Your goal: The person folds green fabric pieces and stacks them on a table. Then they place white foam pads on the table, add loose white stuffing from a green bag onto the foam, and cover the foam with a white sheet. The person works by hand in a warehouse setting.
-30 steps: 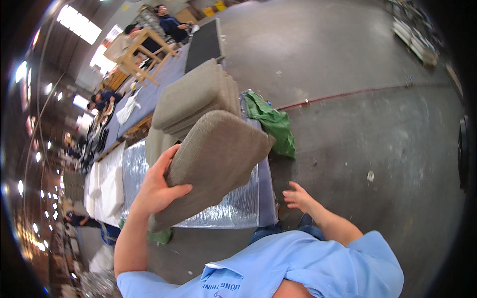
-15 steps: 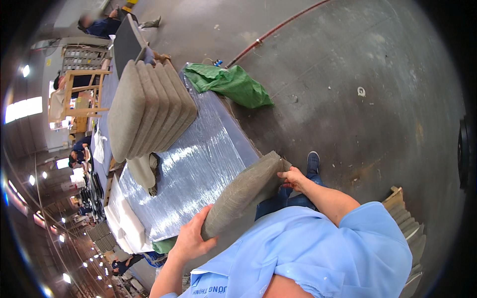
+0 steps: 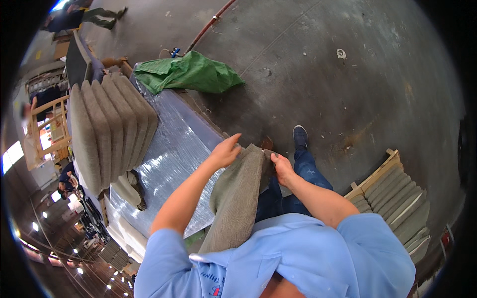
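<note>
Seen from above, a person in a light blue shirt (image 3: pixel 298 253) stands at the end of a worktop (image 3: pixel 171 134) spread with clear, shiny plastic film; a grey-brown cushion (image 3: pixel 238 198) with a ribbed fabric surface is in front of the person's body, turned on its edge, between the chest and the worktop's near end, its lower part close against the shirt; the right hand (image 3: pixel 284 170) has its thumb and fingers clamped on the cushion's far corner; the left hand (image 3: pixel 224 153) is just beside that same corner, palm toward it, its fingers partly apart with the index finger stretched out, though whether they touch the fabric cannot be told; farther along the worktop, a row of similar cushions (image 3: pixel 117 129) stands on edge, pressed face to face and leaning slightly; a folded grey cover (image 3: pixel 128 189) lies beside the near end of that row; a crumpled green bag (image 3: pixel 191 73) drapes over the worktop's right edge, and a red hose (image 3: pixel 208 25) runs along the concrete floor (image 3: pixel 357 94) beyond it; at the lower right, a wooden crate (image 3: pixel 372 174) holds more grey cushions; at the upper left are a pale wooden chair frame (image 3: pixel 49 121), a dark flat panel (image 3: pixel 78 59) and other people, partly blurred.
</note>
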### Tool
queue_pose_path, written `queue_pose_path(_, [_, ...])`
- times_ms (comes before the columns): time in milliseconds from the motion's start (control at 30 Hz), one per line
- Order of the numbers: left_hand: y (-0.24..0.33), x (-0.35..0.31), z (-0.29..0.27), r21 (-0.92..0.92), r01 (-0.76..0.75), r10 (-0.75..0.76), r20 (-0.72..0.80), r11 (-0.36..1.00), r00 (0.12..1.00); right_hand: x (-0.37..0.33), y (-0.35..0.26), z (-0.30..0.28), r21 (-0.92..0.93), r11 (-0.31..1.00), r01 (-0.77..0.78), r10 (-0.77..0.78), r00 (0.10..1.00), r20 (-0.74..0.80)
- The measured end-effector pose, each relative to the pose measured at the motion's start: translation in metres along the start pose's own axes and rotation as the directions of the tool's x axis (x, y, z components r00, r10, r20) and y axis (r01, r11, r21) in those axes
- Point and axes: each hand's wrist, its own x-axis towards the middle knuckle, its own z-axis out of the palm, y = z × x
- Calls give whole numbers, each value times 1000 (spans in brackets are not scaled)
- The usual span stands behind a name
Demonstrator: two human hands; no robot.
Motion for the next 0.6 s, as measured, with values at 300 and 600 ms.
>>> queue_pose_path(300, [-1, 69, 85, -139, 206, -204, 24, 969, 979, 0, 22, 25, 166, 986, -6, 3, 1000, 16])
queue_pose_path(600, [26, 5, 76, -1, 347, -345, -99, 938, 933, 4, 49, 12, -297, 941, 161, -182, 982, -45])
